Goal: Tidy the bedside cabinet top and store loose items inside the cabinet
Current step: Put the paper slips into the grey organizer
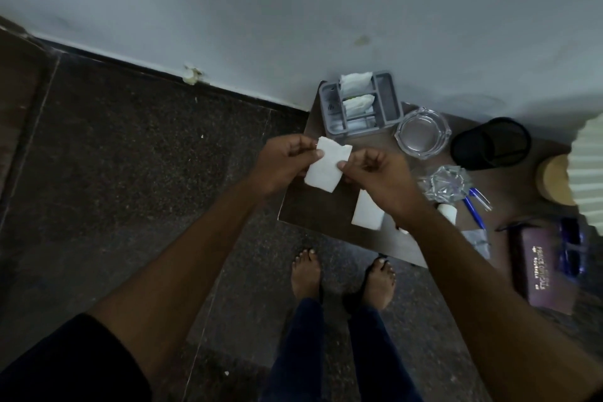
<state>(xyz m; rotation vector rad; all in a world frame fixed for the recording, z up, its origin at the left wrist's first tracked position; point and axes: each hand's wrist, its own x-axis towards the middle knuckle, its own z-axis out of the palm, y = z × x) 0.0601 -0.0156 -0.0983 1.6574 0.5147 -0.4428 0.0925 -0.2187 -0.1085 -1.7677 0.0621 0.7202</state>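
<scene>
Both forearms reach forward to a white tissue (pixel 328 167) held above the bench's (pixel 313 206) near-left edge, left grip (pixel 287 163) and right grip (pixel 375 173) pinching opposite sides; the grey organiser (pixel 388 98) lies just beyond, nearer the right hand.

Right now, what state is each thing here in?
White paper: held up between both hands.
Left hand: pinching its left edge.
Right hand: pinching its right edge.
Grey organiser: upright, packets inside.
Glass ashtray: empty.
Black mesh cup: tipped on its side.
Maroon case: closed.
</scene>
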